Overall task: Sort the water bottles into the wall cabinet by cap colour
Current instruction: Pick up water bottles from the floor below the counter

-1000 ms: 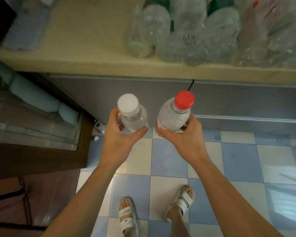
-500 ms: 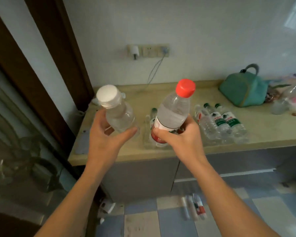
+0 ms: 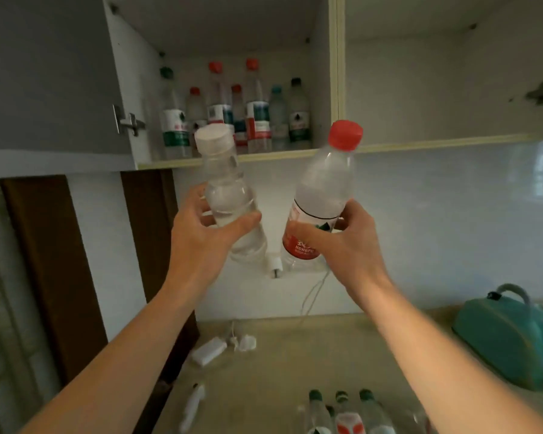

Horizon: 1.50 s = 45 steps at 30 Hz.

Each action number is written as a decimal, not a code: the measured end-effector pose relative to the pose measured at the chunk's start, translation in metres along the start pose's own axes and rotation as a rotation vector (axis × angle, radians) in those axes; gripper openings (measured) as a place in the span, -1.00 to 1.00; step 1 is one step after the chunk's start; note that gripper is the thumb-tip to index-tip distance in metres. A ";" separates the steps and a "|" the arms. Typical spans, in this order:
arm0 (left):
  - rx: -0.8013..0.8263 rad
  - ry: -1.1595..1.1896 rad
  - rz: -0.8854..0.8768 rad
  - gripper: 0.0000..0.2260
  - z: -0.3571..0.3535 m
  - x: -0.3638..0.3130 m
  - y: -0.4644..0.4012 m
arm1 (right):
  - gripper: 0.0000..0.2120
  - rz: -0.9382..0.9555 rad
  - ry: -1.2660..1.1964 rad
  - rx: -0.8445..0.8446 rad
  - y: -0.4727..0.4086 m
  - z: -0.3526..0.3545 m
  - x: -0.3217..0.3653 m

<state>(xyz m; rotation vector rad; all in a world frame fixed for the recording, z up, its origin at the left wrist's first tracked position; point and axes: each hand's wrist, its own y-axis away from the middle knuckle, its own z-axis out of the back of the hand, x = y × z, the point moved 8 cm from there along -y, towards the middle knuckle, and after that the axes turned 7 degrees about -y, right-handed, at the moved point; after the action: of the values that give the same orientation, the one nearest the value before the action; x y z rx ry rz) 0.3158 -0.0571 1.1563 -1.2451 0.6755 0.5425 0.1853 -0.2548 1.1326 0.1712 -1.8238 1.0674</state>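
Nearby, three green-capped bottles (image 3: 342,411) lie on surface (image 3: 279,355), teal bag (image 3: 511,336) at right. Left hand (image 3: 201,236) grips white-capped bottle (image 3: 229,198), clear, unlabelled, partly filled. Right hand (image 3: 348,245) grips red-capped bottle (image 3: 320,195); red label reads "NONGFU". Both raised just below wall cabinet (image 3: 337,89). Left compartment holds about eight upright bottles (image 3: 232,114): four red caps, rest green or dark; labels unreadable.
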 end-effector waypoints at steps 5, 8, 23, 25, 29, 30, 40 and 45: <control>-0.088 -0.021 -0.029 -0.29 -0.014 -0.022 -0.086 | -0.51 0.085 -0.044 0.062 -0.107 -0.018 0.030; -0.128 -0.028 -0.002 -0.42 -0.017 -0.024 -0.132 | -0.54 0.113 -0.055 0.075 -0.167 -0.030 0.044; -0.200 -0.093 0.125 -0.26 -0.040 0.009 -0.300 | -0.67 -0.063 0.049 0.122 -0.331 -0.056 0.026; -0.194 -0.078 0.139 -0.32 -0.045 0.021 -0.306 | -0.65 -0.084 0.082 0.132 -0.339 -0.062 0.019; -0.203 -0.104 0.139 -0.51 -0.046 0.037 -0.318 | -0.51 -0.102 0.177 0.154 -0.349 -0.077 0.006; -0.190 -0.107 0.143 -0.46 -0.048 0.040 -0.322 | -0.49 -0.097 0.189 0.157 -0.352 -0.080 0.004; -0.029 -0.100 0.135 -0.27 -0.083 0.058 -0.347 | -0.45 0.008 0.266 0.109 -0.364 -0.093 -0.008; 0.036 -0.112 0.116 -0.26 -0.100 0.057 -0.355 | -0.45 0.012 0.280 0.103 -0.374 -0.097 -0.016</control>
<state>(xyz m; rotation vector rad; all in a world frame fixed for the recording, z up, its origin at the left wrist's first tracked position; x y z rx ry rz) 0.5886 -0.2394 1.3353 -1.1375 0.6627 0.6886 0.4583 -0.4155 1.3540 0.0672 -1.5225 1.1338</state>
